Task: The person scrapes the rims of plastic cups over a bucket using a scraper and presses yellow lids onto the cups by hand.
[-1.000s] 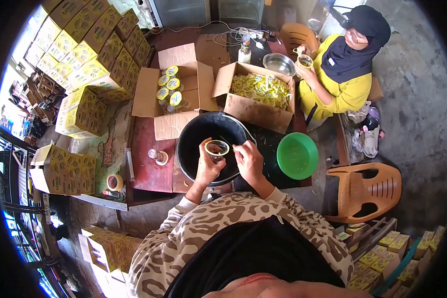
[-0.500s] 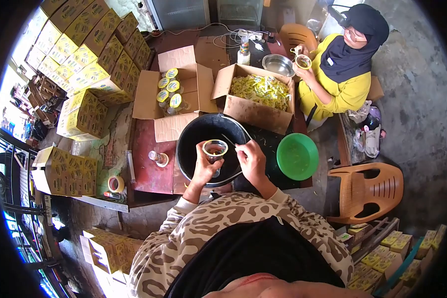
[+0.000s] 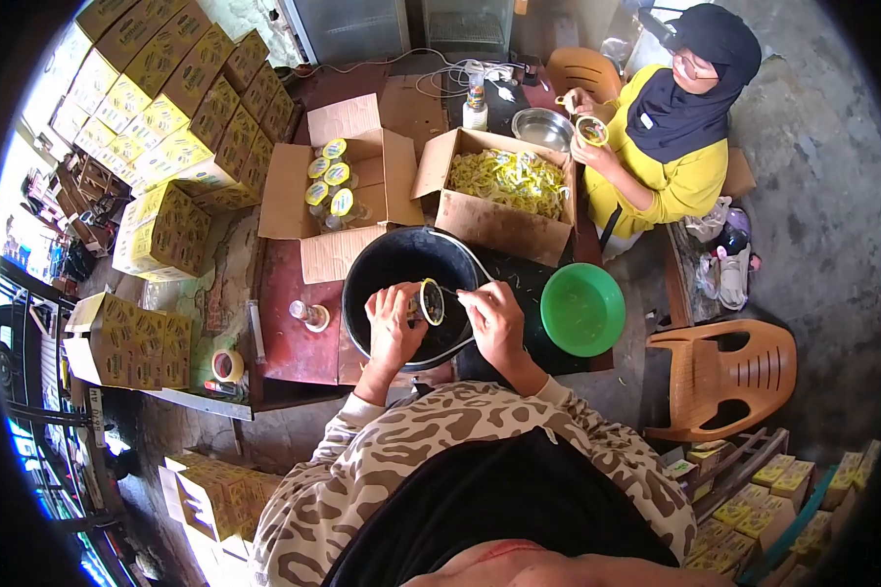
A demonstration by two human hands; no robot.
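Over the black bucket (image 3: 362, 259), my left hand (image 3: 392, 325) is closed round a clear plastic cup (image 3: 432, 301) with a yellow rim. The cup is tipped on its side, its mouth facing right. My right hand (image 3: 494, 321) pinches a thin, pointed tool (image 3: 449, 291), whose tip is at the cup's rim; its exact kind is too small to tell. Left of the bucket, another clear cup (image 3: 308, 315) is on the red tabletop (image 3: 294, 357). A green basin (image 3: 584, 309) sits to the right of the bucket.
Behind the bucket are an open carton (image 3: 401, 176) with several yellow-lidded cups and a carton (image 3: 504, 230) full of yellow strips. A co-worker (image 3: 671, 147) at the right holds a similar cup. Stacked cartons (image 3: 181, 98) rise at the left; an orange chair (image 3: 724, 377) stands at the right.
My left hand has turned the cup from upright onto its side, mouth to the right. My right hand has brought the thin tool to the cup's rim.
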